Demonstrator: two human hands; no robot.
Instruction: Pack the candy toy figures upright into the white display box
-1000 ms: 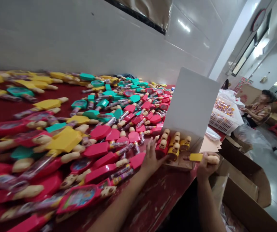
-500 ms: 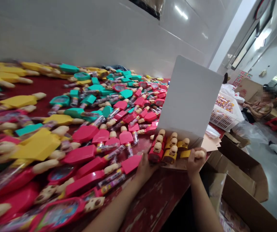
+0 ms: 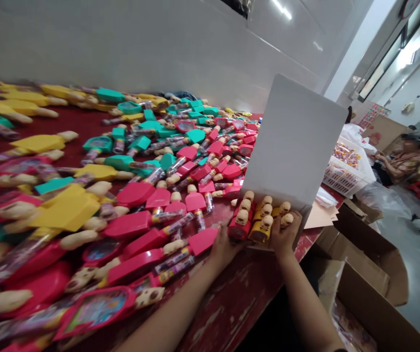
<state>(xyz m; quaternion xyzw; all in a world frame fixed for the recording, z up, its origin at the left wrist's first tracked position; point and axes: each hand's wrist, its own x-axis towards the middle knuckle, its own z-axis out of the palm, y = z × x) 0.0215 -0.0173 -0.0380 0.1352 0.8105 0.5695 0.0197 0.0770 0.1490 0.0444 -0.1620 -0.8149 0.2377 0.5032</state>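
Note:
An open box with a raised pale lid (image 3: 294, 142) stands on the red table. Inside are red toys (image 3: 238, 229) in a left row and yellow toys (image 3: 259, 233) beside them, their beige animal heads up. My left hand (image 3: 225, 243) is closed round the box's near left corner, beside the red toys. Fingers of my right hand (image 3: 284, 235) wrap round a yellow toy with a beige head (image 3: 287, 220) at the box's right side. The fingertips are partly hidden.
Pink toys (image 3: 134, 266), green toys (image 3: 98, 144) and yellow toys (image 3: 63, 208) cover the table (image 3: 228, 298). Pale card sheets (image 3: 321, 217) and a white basket (image 3: 342, 178) lie to the right. Cardboard boxes (image 3: 374, 313) stand below the edge; a person (image 3: 402, 159) sits beyond.
My right hand has moved left and inward with the yellow toy, which was lying sideways and now stands head-up in the box. The whole view has shifted slightly.

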